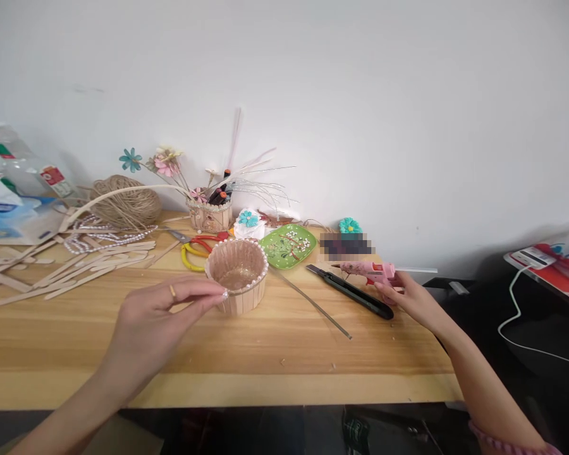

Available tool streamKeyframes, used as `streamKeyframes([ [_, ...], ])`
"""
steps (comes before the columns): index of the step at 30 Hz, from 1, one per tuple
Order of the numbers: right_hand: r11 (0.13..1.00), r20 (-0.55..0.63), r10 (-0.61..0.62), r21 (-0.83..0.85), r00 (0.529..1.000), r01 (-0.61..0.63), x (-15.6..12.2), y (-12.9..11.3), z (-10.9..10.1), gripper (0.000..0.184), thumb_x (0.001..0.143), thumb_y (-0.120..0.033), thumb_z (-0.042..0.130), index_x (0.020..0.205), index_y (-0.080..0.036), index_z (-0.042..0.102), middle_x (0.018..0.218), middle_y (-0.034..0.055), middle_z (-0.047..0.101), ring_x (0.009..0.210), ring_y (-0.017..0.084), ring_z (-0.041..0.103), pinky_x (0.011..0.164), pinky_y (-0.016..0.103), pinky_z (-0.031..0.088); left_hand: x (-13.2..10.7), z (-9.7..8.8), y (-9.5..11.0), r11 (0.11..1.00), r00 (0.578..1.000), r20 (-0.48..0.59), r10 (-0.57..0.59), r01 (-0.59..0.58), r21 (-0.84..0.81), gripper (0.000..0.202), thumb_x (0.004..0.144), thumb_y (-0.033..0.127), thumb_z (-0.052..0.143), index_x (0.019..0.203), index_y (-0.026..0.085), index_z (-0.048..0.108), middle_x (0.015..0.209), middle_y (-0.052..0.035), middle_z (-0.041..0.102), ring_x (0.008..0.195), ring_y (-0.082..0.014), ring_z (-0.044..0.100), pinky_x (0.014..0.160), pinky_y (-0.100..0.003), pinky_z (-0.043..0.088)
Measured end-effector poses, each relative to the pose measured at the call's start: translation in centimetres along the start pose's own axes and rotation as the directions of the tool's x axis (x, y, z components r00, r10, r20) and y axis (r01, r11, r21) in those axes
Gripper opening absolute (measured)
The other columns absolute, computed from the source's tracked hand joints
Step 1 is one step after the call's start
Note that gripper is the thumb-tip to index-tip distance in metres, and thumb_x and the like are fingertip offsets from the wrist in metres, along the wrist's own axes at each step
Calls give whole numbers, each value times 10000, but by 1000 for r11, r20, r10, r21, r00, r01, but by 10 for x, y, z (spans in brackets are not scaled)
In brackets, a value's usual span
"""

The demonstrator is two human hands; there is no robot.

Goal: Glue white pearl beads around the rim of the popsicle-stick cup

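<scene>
"Which of your things are pink?"
"My glue gun (360, 269), with touches of red, and my cuff (509, 441). My ring (172, 291) is gold."
"And the pot (244, 302)?"
"Pinkish tan with vertical stripes, ringed by pearly white beads (266, 260)."
"That tray (270, 246)?"
"Green, patterned with a reddish branch and white speckles. My scissor handles (184, 256) are 1 yellow, 1 red; the utility knife (355, 294) is black, and 1 flower (349, 226) is turquoise with a yellow centre."

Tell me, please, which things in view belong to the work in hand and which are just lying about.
In use, apparently:
round wood-slatted bowl with a pearly rim
small pale bead, seemingly, pinched by the left hand
pink plastic glue gun, held by the right hand

Probably just lying about:
long black box cutter
round brown twine ball
yellow-and-red-handled metal scissors
</scene>
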State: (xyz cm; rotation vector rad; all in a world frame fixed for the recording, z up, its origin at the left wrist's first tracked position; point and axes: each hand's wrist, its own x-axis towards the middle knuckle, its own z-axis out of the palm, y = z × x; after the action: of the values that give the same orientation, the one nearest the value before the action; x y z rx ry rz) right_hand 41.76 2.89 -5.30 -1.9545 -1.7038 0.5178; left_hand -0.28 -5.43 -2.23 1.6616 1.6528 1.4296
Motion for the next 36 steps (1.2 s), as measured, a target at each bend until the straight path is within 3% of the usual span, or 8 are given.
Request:
streamKeyframes([
  [3,997,-85,53,-43,995,-56,-10,18,-2,586,798,-617,546,1202,-192,550,1081,122,717,973,315,683,854,460,515,10,4,-4,992,988,88,124,-125,2,98,734,293,685,708,308,779,787,42,792,758,-172,737,781,-252,591],
  [5,994,-327,57,-67,943,-83,-21,19,0,590,812,-593,540,1235,-181,540,1054,129,714,977,328,670,868,499,504,15,7,-6,985,977,129,170,-172,3,108,751,274,675,726,290,779,802,31,792,762,-170,734,783,-255,585],
  [8,996,-705,-79,-75,705,36,-41,-4,11,476,857,-496,536,1177,-147,583,994,145,693,889,297,664,795,465,537,18,10,-6,977,964,166,208,-213,15,116,762,283,663,728,269,773,815,16,793,770,-185,734,780,-278,582],
  [10,961,-794,-262,-161,549,225,-54,-33,22,323,889,-405,530,1072,-153,616,887,122,670,788,253,651,716,411,547,20,11,-4,977,962,178,208,-214,19,123,765,296,657,717,265,766,800,10,791,751,-195,733,745,-285,586],
  [11,921,-762,-364,-208,536,330,-58,-50,28,236,894,-351,545,1030,-173,616,849,101,660,743,232,641,687,387,542,21,11,-3,977,962,181,206,-213,22,124,765,301,657,712,265,763,788,9,790,738,-198,732,726,-287,586],
  [15,706,-462,-668,-147,583,693,-67,-116,52,117,904,-160,537,985,-226,589,883,68,669,743,186,631,686,340,532,25,12,0,970,958,181,223,-237,58,110,756,312,673,699,274,759,758,7,785,706,-206,725,696,-296,574],
  [20,603,-88,-777,181,623,777,-58,-163,82,224,910,-116,465,1079,-190,592,977,80,639,793,166,626,661,300,534,27,12,0,958,943,208,260,-279,70,115,766,285,656,705,274,753,755,4,784,694,-204,724,695,-300,577],
  [36,540,-90,-804,304,588,785,-51,-175,116,260,878,-70,451,1051,-168,619,917,71,620,811,167,609,700,295,523,25,18,-2,879,871,224,438,-467,98,187,827,196,598,754,252,761,796,-17,788,733,-192,736,700,-301,596],
])
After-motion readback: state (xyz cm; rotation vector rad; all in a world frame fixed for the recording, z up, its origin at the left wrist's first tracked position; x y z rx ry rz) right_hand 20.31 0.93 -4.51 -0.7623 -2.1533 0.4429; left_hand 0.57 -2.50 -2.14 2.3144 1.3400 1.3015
